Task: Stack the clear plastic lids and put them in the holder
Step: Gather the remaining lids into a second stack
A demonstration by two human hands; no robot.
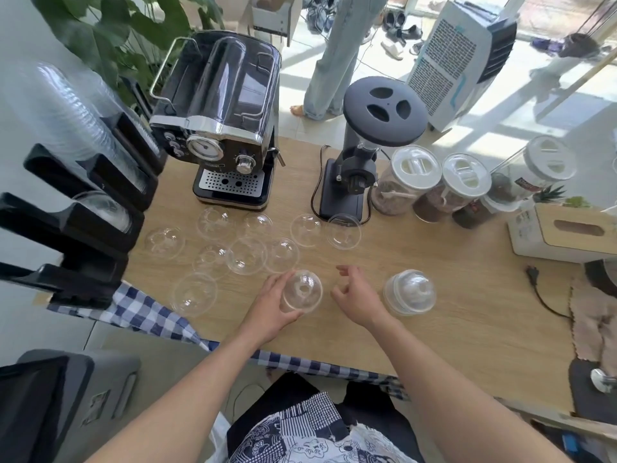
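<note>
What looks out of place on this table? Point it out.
One clear lid sits tilted against the grinder's base, unlike the other lids lying flat. A black plug lies unplugged on the table. No spill or damage shows. The left hand holds a lid.

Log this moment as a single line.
left hand: grips dome lid | right hand: open, empty | lid stack: right of hands | loose lids: scattered on table | holder: far left
</note>
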